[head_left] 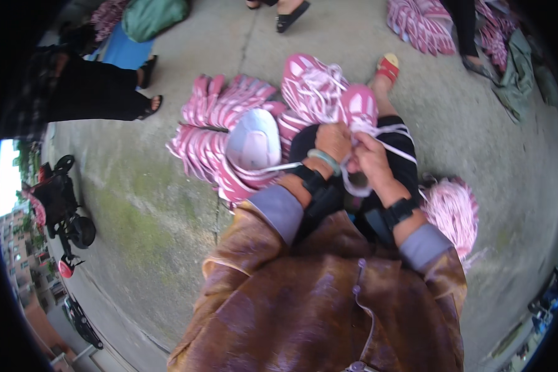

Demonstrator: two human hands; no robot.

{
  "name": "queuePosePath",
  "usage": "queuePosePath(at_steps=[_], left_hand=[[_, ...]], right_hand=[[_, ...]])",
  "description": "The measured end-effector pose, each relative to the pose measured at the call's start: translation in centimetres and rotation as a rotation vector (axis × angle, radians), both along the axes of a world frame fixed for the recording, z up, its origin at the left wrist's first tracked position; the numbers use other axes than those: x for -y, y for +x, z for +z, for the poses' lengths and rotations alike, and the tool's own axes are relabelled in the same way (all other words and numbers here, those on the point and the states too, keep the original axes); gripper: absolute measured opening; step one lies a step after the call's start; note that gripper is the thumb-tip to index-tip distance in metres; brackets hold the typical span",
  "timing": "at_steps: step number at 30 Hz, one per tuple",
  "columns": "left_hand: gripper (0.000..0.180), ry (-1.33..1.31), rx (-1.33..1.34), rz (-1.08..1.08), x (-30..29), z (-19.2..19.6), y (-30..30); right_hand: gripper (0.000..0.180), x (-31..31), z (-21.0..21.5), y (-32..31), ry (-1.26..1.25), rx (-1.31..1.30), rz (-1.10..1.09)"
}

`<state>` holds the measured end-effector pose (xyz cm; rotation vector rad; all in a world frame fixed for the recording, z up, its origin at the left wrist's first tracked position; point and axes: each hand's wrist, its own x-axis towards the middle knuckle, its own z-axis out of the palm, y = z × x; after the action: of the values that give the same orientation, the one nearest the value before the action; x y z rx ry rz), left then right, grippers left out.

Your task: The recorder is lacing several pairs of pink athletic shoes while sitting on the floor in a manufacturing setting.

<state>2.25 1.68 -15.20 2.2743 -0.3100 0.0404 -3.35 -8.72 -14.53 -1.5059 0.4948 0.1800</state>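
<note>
On my lap lies a pink and white shoe upper [358,104], its toe pointing away from me. White laces [394,131] trail from it to the right. My left hand [333,142], with a pale bangle at the wrist, is closed at the upper's left side, gripping it near the lacing. Close beside it, my right hand [371,155] pinches a white lace at the opening. My fingers partly hide the lacing. Just beyond, a pile of laced pink uppers [313,87] sits against the one in my hands.
Stacked pink and white uppers [229,102] lie to the left, with a pale-lined, bowl-shaped thing [254,139] on them. A bundle of pale pink laces [452,214] rests at my right. Other people's feet [291,15] and more uppers [420,26] are farther off. A scooter [59,201] stands left.
</note>
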Motion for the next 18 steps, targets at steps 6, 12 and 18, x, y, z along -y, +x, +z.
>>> queuePosePath(at_steps=[6, 12, 18], left_hand=[[0.006, 0.012, -0.062, 0.051, 0.4, -0.6, -0.7], [0.006, -0.165, -0.052, 0.142, 1.3, -0.2, -0.6], [0.006, -0.238, -0.037, 0.155, 0.5, -0.2, -0.5]], right_hand=[[0.013, -0.5, 1.7, 1.6, -0.056, -0.236, 0.048], [0.013, 1.1, 1.7, 0.7, -0.552, -0.028, 0.189], [0.01, 9.6, 5.0, -6.9, -0.444, -0.015, -0.036]])
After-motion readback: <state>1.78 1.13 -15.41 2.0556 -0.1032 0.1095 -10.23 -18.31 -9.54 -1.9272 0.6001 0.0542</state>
